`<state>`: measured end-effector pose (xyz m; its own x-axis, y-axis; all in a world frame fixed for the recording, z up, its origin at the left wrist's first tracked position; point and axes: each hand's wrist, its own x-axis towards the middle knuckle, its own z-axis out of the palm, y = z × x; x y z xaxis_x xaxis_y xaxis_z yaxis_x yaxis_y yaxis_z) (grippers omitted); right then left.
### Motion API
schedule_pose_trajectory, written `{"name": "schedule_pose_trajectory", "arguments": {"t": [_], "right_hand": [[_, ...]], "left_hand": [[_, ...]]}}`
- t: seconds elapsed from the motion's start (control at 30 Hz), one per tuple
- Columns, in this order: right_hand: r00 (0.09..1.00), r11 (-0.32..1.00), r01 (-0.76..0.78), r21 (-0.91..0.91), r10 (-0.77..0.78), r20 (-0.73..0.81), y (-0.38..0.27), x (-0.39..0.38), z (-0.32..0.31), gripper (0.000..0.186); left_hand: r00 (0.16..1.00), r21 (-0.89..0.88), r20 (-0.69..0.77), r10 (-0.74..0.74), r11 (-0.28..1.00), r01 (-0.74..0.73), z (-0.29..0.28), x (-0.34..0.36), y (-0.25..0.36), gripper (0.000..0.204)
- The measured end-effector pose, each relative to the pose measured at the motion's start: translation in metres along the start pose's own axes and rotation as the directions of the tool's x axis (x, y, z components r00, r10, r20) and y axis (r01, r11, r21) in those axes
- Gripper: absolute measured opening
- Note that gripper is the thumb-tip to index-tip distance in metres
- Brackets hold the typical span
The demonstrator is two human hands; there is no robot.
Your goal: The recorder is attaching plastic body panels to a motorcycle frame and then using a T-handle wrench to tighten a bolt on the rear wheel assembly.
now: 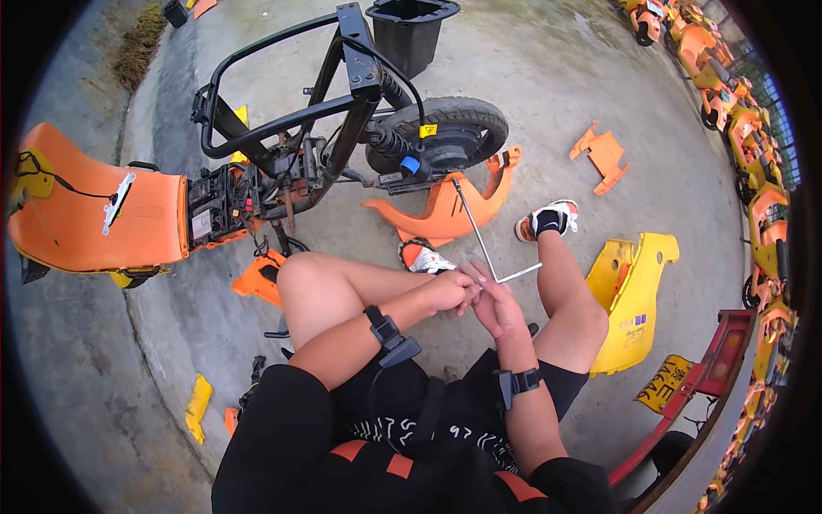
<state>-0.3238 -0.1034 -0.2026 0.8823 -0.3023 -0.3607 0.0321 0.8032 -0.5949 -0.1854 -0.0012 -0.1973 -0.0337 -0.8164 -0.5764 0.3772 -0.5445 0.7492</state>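
Note:
My left hand (449,291) and my right hand (495,304) meet in front of my knees. A long silvery L-shaped wrench (476,230) rests in my right hand, its bend beside the fingers and its short arm pointing right. Its long arm slants up toward the orange curved fender panel (458,214) on the ground. My left fingers are closed in a pinch against the right ones; what they hold is too small to tell. Beyond stands a stripped electric scooter with a black frame (342,111) and a rear wheel (454,137).
A yellow body panel (638,300) lies right of my leg, an orange panel piece (601,158) farther off. At left is the scooter's orange front shell (94,206). A black bin (409,38) stands behind. A red rack with a yellow plate (664,383) is lower right; scooters (762,206) line the right.

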Motion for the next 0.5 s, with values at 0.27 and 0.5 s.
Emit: {"name": "schedule_pose_trajectory", "arguments": {"t": [0.27, 0.5], "right_hand": [[0.87, 0.735, -0.036, -0.677, -0.31, -0.383, 0.024, 0.025, 0.002, 0.034], [0.803, -0.391, -0.103, -0.914, -0.576, 0.156, 0.011, 0.021, -0.008, 0.028]], "left_hand": [[0.88, 0.763, -0.084, 0.467, 0.598, -0.245, -0.001, 0.004, -0.019, 0.027], [0.985, 0.071, -0.008, -0.172, 0.983, 0.172, -0.01, -0.021, 0.039, 0.056]]}}
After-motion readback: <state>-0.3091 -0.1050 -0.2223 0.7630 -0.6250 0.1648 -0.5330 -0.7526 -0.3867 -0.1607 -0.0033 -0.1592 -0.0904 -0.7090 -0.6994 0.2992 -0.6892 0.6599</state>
